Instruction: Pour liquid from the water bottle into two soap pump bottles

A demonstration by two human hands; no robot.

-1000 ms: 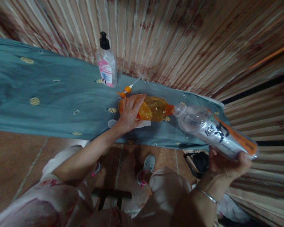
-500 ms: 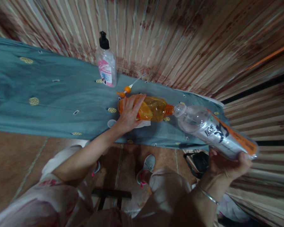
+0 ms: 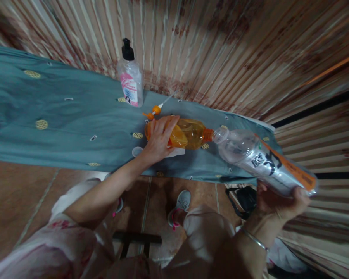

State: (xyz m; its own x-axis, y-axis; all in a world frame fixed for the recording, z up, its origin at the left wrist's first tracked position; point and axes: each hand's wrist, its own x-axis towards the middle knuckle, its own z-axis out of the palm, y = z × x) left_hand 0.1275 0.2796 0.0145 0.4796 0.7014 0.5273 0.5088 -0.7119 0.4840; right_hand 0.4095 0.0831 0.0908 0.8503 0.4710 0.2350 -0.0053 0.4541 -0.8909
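My left hand point(image 3: 160, 138) is wrapped round an orange see-through bottle point(image 3: 193, 133), tipped on its side with its threaded neck to the right. In my right hand point(image 3: 282, 203) is a clear plastic drink bottle point(image 3: 260, 159) with a silver and orange label, gripped near its base and slanting. The two mouths meet or nearly meet; I cannot tell whether they touch. Behind the orange bottle lies an orange pump top point(image 3: 155, 111) with a thin clear tube. A small whitish round cap or lid point(image 3: 137, 151) rests by my left wrist.
An upright clear pump bottle point(image 3: 130, 83) with a black top and pink label stands at the back. A teal patterned cloth point(image 3: 69, 116) covers the narrow table. Pleated curtain point(image 3: 163, 46) hangs behind. A black bag point(image 3: 246, 199) and a dark stool or bar point(image 3: 136, 238) are below.
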